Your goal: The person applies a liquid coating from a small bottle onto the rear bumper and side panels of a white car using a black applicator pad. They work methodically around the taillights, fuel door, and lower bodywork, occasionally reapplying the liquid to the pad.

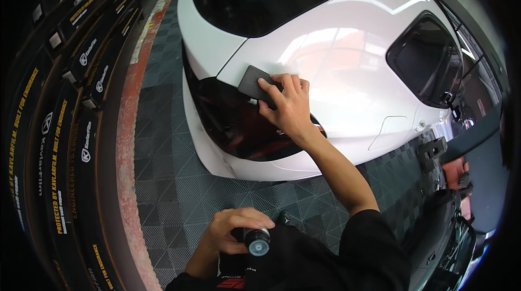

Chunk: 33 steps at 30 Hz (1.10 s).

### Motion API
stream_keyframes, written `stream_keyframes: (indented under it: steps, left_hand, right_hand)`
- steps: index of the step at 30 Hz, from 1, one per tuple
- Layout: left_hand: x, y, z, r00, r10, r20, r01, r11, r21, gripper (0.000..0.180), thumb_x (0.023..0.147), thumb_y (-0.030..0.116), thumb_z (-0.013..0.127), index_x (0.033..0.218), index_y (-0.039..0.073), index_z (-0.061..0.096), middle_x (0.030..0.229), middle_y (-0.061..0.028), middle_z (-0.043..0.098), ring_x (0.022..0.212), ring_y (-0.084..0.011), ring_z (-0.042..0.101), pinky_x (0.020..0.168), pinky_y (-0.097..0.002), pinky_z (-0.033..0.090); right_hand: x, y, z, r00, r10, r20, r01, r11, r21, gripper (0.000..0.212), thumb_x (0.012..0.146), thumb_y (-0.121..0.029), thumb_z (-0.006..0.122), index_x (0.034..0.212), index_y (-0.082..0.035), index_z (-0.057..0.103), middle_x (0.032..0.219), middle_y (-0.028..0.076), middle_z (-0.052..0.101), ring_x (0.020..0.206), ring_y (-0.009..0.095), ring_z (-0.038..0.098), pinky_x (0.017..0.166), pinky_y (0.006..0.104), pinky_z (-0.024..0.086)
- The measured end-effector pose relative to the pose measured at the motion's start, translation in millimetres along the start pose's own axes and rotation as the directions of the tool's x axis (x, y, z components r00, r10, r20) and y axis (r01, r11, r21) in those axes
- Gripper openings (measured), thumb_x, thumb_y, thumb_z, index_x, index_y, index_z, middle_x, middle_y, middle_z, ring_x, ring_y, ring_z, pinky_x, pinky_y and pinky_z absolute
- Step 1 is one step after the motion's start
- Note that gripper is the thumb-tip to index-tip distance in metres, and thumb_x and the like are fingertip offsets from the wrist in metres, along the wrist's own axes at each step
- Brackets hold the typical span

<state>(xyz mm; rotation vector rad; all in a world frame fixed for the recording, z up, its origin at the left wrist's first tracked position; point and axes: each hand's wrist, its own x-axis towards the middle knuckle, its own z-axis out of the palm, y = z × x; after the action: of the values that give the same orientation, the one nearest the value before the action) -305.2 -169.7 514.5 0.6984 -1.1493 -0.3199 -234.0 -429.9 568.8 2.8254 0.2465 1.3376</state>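
My right hand point(290, 101) grips a dark grey rectangular applicator block point(252, 81) and holds it against the rear corner of a white car point(336, 74). The block lies at the upper edge of the dark tail light point(233, 120), beside the panel seam. Close to my body, my left hand point(230, 228) is wrapped round a small dark bottle point(257, 242). Its round cap faces up toward me, and most of its body is hidden by my fingers and my black shirt.
Long black boxes point(59, 155) with printed lettering are stacked on the left. Dark grid tiles point(163, 144) cover the floor, bordered by a worn red strip point(127, 155). A dark car point(434, 237) stands at the lower right, near a grey block-shaped object point(432, 152).
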Motion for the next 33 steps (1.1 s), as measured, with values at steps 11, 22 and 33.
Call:
stream_keyframes:
  steps: [11, 22, 33]
  left_hand:
    - [11.2, -25.2, 48.8, 0.997, -0.007, -0.079, 0.009, 1.000, 0.016, 0.045, 0.069, 0.010, 0.084, 0.106, -0.001, 0.061, 0.097, -0.0220, 0.069, 0.088, -0.0350, 0.071, 0.075, -0.0441, 0.061]
    - [13.5, -29.9, 88.0, 0.992, 0.042, -0.116, -0.031, 0.995, 0.097, 0.045, 0.070, 0.011, 0.082, 0.108, 0.000, 0.061, 0.099, -0.0222, 0.069, 0.086, -0.0336, 0.072, 0.072, -0.0419, 0.061]
    - [14.4, -31.8, 79.3, 1.000, 0.014, -0.008, -0.014, 0.999, 0.042, 0.049, 0.068, 0.009, 0.086, 0.106, -0.003, 0.057, 0.095, -0.0242, 0.067, 0.085, -0.0364, 0.071, 0.070, -0.0453, 0.061]
  right_hand:
    - [30.7, 172.4, -103.8, 0.942, 0.054, -0.332, -0.148, 0.953, -0.266, 0.046, 0.070, -0.021, 0.078, 0.115, -0.017, 0.070, 0.113, 0.005, 0.061, 0.102, 0.023, 0.057, 0.088, 0.0410, 0.039]
    - [85.7, 310.4, -172.8, 0.806, 0.279, -0.521, -0.426, 0.886, -0.185, 0.041, 0.079, -0.036, 0.073, 0.118, -0.023, 0.070, 0.122, 0.005, 0.062, 0.114, 0.025, 0.057, 0.094, 0.0418, 0.046]
    - [-40.7, 135.6, -66.7, 0.920, 0.207, -0.334, -0.225, 0.974, -0.017, 0.045, 0.069, -0.014, 0.080, 0.114, -0.013, 0.070, 0.115, 0.008, 0.059, 0.097, 0.026, 0.054, 0.085, 0.0394, 0.042]
